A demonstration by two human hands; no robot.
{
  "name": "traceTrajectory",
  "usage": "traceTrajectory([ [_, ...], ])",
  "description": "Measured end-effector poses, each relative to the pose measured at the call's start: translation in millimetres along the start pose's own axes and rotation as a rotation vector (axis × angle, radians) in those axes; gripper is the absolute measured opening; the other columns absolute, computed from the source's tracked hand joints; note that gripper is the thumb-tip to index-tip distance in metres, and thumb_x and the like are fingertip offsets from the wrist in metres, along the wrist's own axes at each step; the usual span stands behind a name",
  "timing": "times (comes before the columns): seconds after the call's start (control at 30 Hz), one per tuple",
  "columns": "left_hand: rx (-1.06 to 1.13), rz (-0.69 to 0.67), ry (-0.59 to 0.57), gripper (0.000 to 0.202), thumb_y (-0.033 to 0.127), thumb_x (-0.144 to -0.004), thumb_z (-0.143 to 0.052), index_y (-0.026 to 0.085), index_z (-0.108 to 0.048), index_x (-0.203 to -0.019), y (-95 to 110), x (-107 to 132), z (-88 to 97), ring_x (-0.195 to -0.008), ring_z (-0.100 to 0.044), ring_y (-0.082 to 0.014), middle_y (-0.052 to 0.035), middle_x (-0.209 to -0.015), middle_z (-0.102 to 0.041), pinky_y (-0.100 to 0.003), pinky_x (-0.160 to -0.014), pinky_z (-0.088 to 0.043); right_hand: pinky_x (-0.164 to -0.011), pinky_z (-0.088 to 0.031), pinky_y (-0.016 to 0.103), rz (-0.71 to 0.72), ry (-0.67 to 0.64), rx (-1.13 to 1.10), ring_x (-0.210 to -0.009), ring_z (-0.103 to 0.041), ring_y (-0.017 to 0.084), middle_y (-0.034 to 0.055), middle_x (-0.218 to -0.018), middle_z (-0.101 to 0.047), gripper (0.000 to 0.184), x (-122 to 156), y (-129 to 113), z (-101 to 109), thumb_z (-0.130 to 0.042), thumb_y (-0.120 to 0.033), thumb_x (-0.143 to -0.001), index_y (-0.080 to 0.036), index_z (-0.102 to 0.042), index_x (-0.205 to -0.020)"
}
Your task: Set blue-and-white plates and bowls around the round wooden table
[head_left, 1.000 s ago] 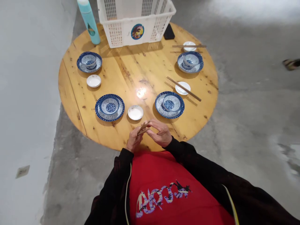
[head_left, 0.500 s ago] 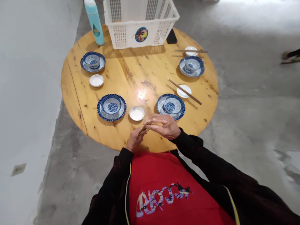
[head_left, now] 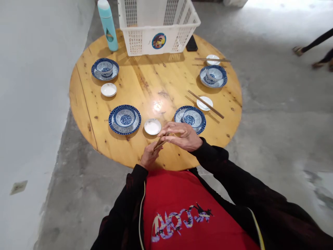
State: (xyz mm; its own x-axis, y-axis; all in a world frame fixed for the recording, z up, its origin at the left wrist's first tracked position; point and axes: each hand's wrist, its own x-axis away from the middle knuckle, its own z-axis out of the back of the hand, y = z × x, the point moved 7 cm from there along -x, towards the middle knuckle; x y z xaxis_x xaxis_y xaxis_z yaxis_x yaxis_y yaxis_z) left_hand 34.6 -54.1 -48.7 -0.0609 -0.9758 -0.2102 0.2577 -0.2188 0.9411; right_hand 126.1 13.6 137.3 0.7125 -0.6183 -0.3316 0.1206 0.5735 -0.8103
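Brown wooden chopsticks (head_left: pixel 160 143) are held between my two hands above the table's near edge, pointing mostly away from me. My left hand (head_left: pixel 150 154) is closed around their lower part. The fingers of my right hand (head_left: pixel 181 135) pinch their upper ends; how many chopsticks there are I cannot tell. Just beyond my hands lies a small white dish (head_left: pixel 152 126). Left of it a glass bowl sits on a blue-patterned plate (head_left: pixel 112 125). Another blue-patterned plate (head_left: pixel 203 129) with a bowl is partly covered by my right hand.
Across the round wooden table (head_left: pixel 145 83) stand a white plastic basket (head_left: pixel 137 41), a teal bottle (head_left: pixel 108 31) and a black phone (head_left: pixel 191 44). Chopsticks (head_left: pixel 205 103) rest across a white dish at right. More place settings lie farther back. A person's legs (head_left: pixel 316 43) show at far right.
Both hands stay almost in place with the chopsticks, my right hand shifting slightly upward. At far right, more of the other person's legs and feet has come into view.
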Motion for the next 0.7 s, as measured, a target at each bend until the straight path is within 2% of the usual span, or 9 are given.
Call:
traceTrajectory([
  [0.27, 0.102, 0.216, -0.002, 0.046, 0.051, -0.099, -0.047, 0.012, -0.070, -0.108, -20.5, 2.8, -1.6, -0.057, -0.059, -0.0088, -0.0025, -0.076, -0.067, -0.017, -0.052, -0.047, -0.074, -0.058, 0.032, 0.032, 0.034, -0.088, -0.081, -0.070, 0.018, 0.0061, -0.084, -0.075, 0.014, -10.0, 6.7, -1.5, -0.069, -0.029, -0.091, -0.019, -0.074, -0.084],
  [0.4, 0.124, 0.297, -0.019, 0.048, 0.052, -0.098, -0.047, 0.011, -0.070, -0.107, -27.3, 4.7, -2.8, -0.049, -0.051, -0.0064, -0.0010, -0.072, -0.065, -0.018, -0.048, -0.044, -0.071, -0.058, 0.033, -0.008, 0.033, -0.113, -0.080, -0.070, 0.019, 0.0065, -0.086, -0.074, 0.016, -13.3, 12.1, -3.9, -0.069, -0.033, -0.091, -0.020, -0.074, -0.082],
  [0.5, 0.115, 0.282, -0.016, 0.045, 0.050, -0.098, -0.048, 0.012, -0.070, -0.111, -23.1, 3.5, -1.7, -0.052, -0.054, -0.0075, -0.0027, -0.076, -0.067, -0.018, -0.049, -0.045, -0.071, -0.059, 0.034, -0.034, 0.035, -0.126, -0.079, -0.070, 0.019, 0.0061, -0.085, -0.074, 0.020, -13.3, 10.9, -3.1, -0.069, -0.036, -0.091, -0.020, -0.073, -0.079],
  [0.7, 0.048, 0.120, -0.008, 0.041, 0.044, -0.099, -0.049, 0.014, -0.073, -0.112, -3.4, -1.5, 3.2, -0.073, -0.067, -0.0145, -0.0081, -0.087, -0.072, -0.023, -0.064, -0.053, -0.071, -0.059, 0.033, -0.022, 0.032, -0.085, -0.078, -0.070, 0.018, 0.0064, -0.082, -0.074, 0.023, -9.3, 0.2, 2.8, -0.070, -0.038, -0.092, -0.019, -0.075, -0.078],
])
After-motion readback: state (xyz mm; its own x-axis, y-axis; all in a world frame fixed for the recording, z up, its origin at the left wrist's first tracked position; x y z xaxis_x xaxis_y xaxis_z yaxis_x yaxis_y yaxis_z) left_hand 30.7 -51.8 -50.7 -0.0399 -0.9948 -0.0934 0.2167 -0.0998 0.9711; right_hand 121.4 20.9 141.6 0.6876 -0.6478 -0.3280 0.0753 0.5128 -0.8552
